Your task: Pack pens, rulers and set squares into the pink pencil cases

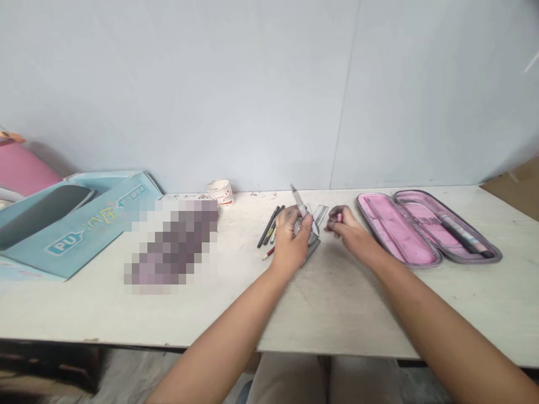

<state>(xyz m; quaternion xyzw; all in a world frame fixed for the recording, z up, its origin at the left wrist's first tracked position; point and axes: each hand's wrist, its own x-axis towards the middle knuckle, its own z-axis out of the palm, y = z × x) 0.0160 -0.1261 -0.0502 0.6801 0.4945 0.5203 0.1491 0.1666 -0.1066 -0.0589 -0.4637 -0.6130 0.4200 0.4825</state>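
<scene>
In the head view my left hand (pixel 293 233) is closed round a slim, whitish pen-like object (pixel 300 200), its pointed tip upward and away from me. Just to the right, my right hand (pixel 343 227) is pinched shut above the table; a small pink bit shows at its fingertips, too blurred to name. Around and under my left hand lie dark pencils (pixel 268 227), a red pencil (pixel 268 253) and a clear ruler (pixel 321 214). An open pencil case (pixel 399 230) with pink lining rests right of my right hand, a black pen (pixel 457 234) inside its right half.
A white paper cup (pixel 220 192) stands near the wall. To its left are a pixelated purplish long object (pixel 172 244) and a blue box (pixel 96 224). A pink item (pixel 25 165) sits at the far left, brown cardboard (pixel 516 185) at the far right. The table's front edge (pixel 337 354) runs before me.
</scene>
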